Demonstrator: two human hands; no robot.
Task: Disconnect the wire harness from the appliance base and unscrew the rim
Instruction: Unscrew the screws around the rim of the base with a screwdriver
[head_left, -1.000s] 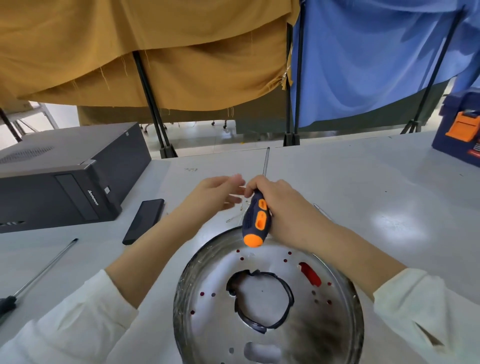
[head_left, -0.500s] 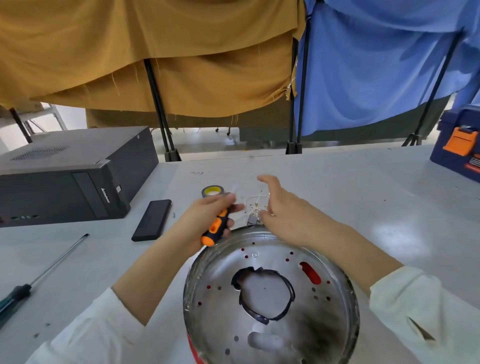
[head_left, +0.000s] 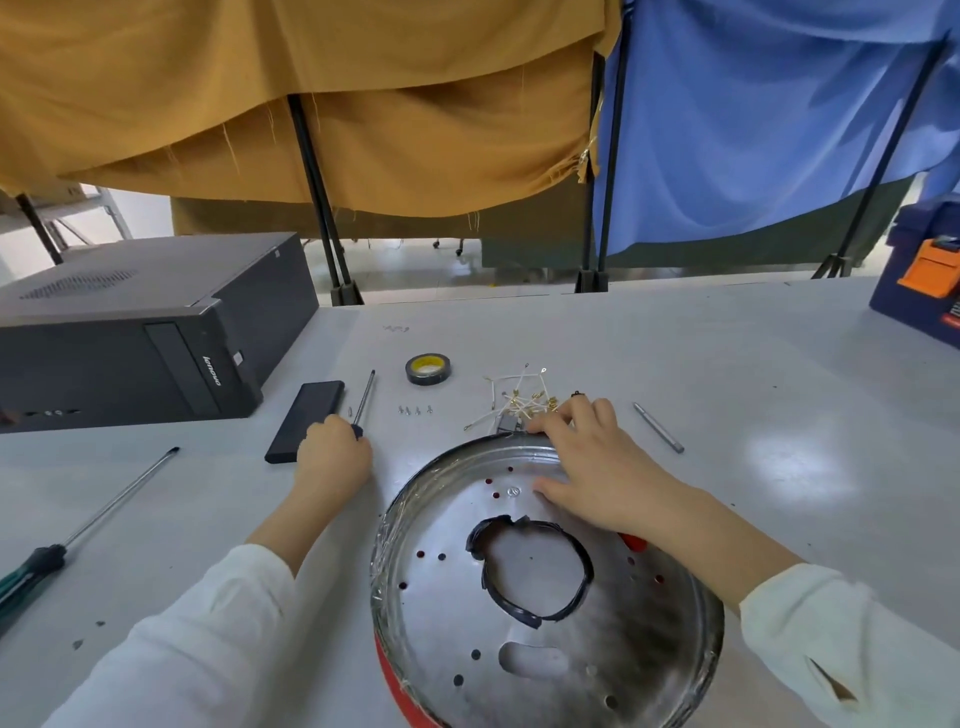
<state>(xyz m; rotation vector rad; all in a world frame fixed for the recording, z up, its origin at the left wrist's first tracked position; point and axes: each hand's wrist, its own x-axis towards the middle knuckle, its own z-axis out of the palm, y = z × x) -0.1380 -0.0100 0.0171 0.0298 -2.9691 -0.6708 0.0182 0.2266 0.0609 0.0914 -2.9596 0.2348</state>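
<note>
A: Risk? The small screws (head_left: 415, 410) lie loose near the far bench edge; a sleeve can sweep them off.

B: Also the wire harness (head_left: 519, 402) is w/ thin leads, a hard pull can tear them.

A: Hands?

B: Left hand (head_left: 333, 455) is clenched round the screwdriver (head_left: 365, 396), laid on the bench (head_left: 727, 364). Right hand (head_left: 589, 467) rests on the far rim of the appliance base (head_left: 545, 587), fingers released, at the harness.

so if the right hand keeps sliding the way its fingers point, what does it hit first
Probably the loose bundle of white wires with brass terminals: the right hand rests on the round metal appliance base's far rim, fingertips pointing away towards it, seemingly almost touching already.
</note>
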